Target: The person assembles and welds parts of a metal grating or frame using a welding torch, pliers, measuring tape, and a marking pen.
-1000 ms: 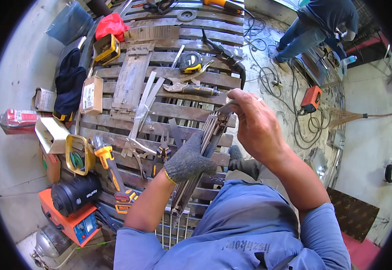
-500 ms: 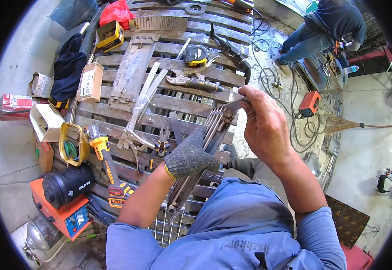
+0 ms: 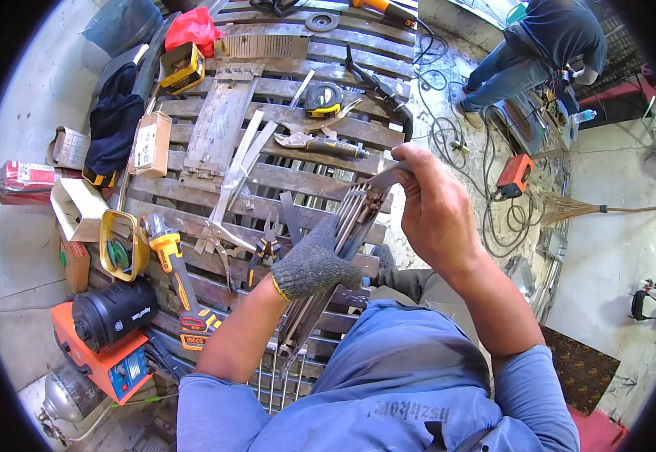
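Observation:
My left hand (image 3: pixel 317 264), in a dark grey knit glove, is wrapped around the middle of a long metal frame (image 3: pixel 307 322) with several thin rods along it. The frame lies slanted in front of my body, its near end close to my shirt. My bare right hand (image 3: pixel 442 215) is at the far end, thumb and fingers pinching a flat grey metal strip (image 3: pixel 385 179). That strip's other end meets the tips of the rods. Just left of the gloved hand are pliers (image 3: pixel 267 245) with black and orange handles, and locking pliers (image 3: pixel 226 239).
The slatted table (image 3: pixel 283 177) carries metal strips (image 3: pixel 241 162), a tape measure (image 3: pixel 323 99) and an angle grinder (image 3: pixel 177 275). An orange machine (image 3: pixel 109 369) and black flask (image 3: pixel 117 310) stand at left. Cables (image 3: pixel 448 132) cross the floor; a person (image 3: pixel 543 56) bends over at upper right.
My right hand has shifted slightly left with the metal strip, which sits at a slightly different tilt. The left hand keeps its hold on the frame. The whole view has drifted a little.

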Available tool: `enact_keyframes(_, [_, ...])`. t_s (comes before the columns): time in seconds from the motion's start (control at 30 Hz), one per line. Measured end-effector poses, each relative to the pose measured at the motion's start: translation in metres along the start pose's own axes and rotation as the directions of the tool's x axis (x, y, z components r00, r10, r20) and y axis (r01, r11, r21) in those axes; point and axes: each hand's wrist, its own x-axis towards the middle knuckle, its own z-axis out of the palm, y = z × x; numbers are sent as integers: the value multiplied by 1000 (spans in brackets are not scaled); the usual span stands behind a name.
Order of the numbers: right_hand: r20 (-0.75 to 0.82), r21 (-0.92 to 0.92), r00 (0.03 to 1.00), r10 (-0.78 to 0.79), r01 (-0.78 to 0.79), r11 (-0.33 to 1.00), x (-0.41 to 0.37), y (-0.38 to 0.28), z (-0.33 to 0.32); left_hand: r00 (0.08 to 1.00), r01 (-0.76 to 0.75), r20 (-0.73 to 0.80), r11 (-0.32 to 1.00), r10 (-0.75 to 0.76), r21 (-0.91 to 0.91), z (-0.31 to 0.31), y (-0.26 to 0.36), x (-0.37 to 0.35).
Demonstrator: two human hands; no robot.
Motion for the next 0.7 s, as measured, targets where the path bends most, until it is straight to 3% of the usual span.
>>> enact_keyframes(0.03, [-4,28,1000,30,-30,999,0,2,0,1000,27,13,1000,-27,-5,0,5,-2])
enact_keyframes(0.13, [-77,211,919,387,-364,907,-5,14,-8,1000,9,18,997,-8,-72,0,13,-5])
enact_keyframes(0.2, [-104,481,836,539,-433,763,-4,28,-18,1000,-30,-8,999,29,-31,-1,2,-3])
enact_keyframes(0.27, [-64,545,766,639,-510,666,-6,48,-33,999,-30,-19,999,31,12,-2,-4,-1])
enact_keyframes(0.33, [-39,583,742,669,-527,619,-10,61,-41,1000,5,-16,998,-4,56,-2,-3,0])
enact_keyframes(0.43, [-21,620,710,703,-543,567,-19,70,-49,998,-60,0,998,60,-12,0,-10,3])
enact_keyframes(0.7, [66,717,637,768,-565,407,-58,96,-49,999,13,-46,990,-7,140,12,6,0])
